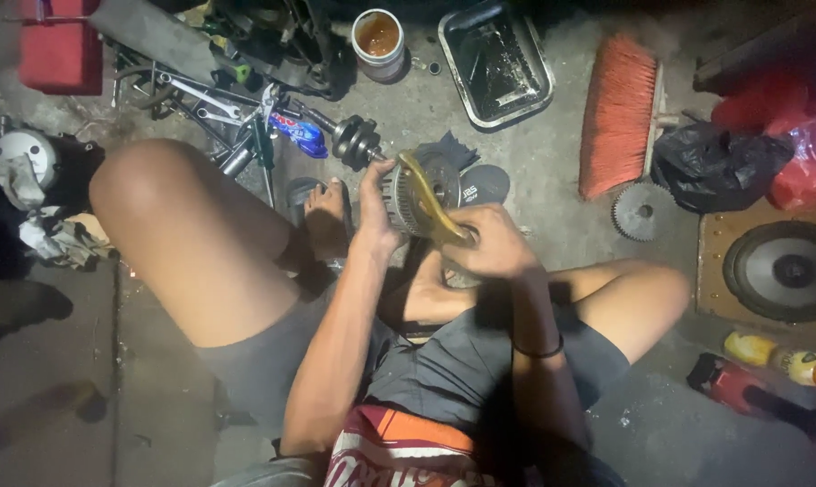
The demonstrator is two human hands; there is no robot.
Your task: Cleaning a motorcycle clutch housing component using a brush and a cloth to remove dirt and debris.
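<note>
I sit on a concrete floor with my knees apart. My left hand point(375, 209) grips the edge of a round toothed metal drum point(417, 194), a clutch-like part held up between my legs. My right hand point(491, 242) holds the handle end of a curved yellowish metal tool point(423, 200) that lies across the face of the drum. A black band circles my right wrist. Just beyond the drum a shaft with dark ribbed discs point(356, 140) lies on the floor.
Spanners and tools point(214, 104) lie at the upper left beside a red box point(61, 45). A cup of brown liquid point(377, 41), a black metal tray point(495, 63), an orange broom head point(617, 113), a loose gear point(641, 211), a black bag point(719, 162), a speaker point(787, 269) and bottles point(778, 356) surround me.
</note>
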